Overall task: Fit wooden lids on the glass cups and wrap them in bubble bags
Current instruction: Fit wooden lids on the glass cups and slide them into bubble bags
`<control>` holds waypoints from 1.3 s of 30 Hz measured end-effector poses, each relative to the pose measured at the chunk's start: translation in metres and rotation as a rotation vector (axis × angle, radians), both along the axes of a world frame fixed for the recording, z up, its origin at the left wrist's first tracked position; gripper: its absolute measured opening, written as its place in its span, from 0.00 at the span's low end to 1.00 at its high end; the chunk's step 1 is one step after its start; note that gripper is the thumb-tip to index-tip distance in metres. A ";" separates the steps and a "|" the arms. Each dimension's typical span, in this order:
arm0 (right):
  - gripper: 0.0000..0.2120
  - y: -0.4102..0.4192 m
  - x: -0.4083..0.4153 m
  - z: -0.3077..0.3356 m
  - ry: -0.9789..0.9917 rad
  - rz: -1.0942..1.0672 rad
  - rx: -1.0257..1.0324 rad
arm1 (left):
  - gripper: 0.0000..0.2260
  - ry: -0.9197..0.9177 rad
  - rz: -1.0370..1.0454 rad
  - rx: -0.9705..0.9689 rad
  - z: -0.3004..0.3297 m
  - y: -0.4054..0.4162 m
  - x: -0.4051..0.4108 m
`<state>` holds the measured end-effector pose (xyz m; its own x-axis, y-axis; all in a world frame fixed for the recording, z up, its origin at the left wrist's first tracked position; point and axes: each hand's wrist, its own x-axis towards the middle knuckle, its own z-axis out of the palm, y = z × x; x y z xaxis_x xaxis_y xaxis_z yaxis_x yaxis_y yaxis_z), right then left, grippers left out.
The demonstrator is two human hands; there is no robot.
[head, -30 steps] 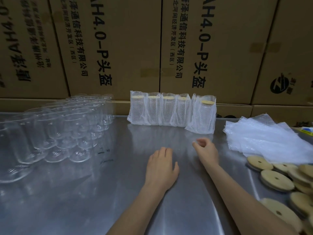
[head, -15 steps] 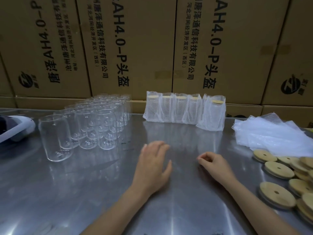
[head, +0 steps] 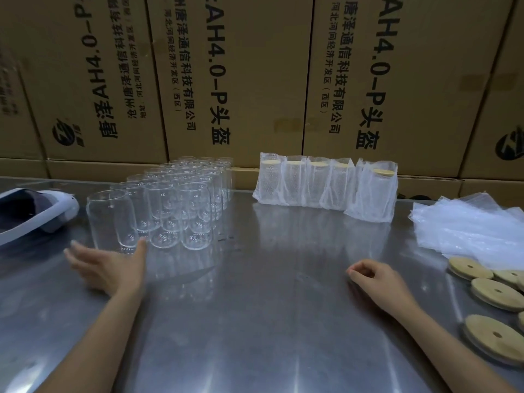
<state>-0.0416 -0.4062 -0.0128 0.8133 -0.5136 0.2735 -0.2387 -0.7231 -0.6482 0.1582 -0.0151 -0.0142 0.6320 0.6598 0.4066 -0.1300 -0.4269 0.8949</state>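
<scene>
Several bare glass cups (head: 175,205) stand in rows at the left of the steel table (head: 255,307). My left hand (head: 110,268) is spread open just in front of the nearest cup (head: 112,219), thumb by its base, holding nothing. My right hand (head: 377,282) rests on the table at the right with its fingers loosely curled and empty. Several wrapped, lidded cups (head: 326,184) stand in a row at the back. Round wooden lids (head: 496,293) lie at the right edge, below a pile of bubble bags (head: 470,225).
A wall of printed cardboard boxes (head: 241,80) closes off the back of the table. A white and dark device (head: 31,211) lies at the far left edge.
My left hand has swept left from the table's middle to the front of the nearest glass cup. The view has panned left. My right hand has stayed curled on the table.
</scene>
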 end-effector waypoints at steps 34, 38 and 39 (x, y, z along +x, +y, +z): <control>0.24 0.045 -0.006 0.014 -0.486 0.232 0.414 | 0.27 -0.127 -1.066 -0.171 0.006 -0.240 -0.148; 0.18 0.028 -0.006 0.013 -0.469 0.117 0.470 | 0.22 -0.079 -1.109 -0.080 0.006 -0.260 -0.147; 0.18 0.026 -0.005 0.012 -0.455 0.106 0.496 | 0.22 -0.071 -1.112 -0.038 0.006 -0.262 -0.146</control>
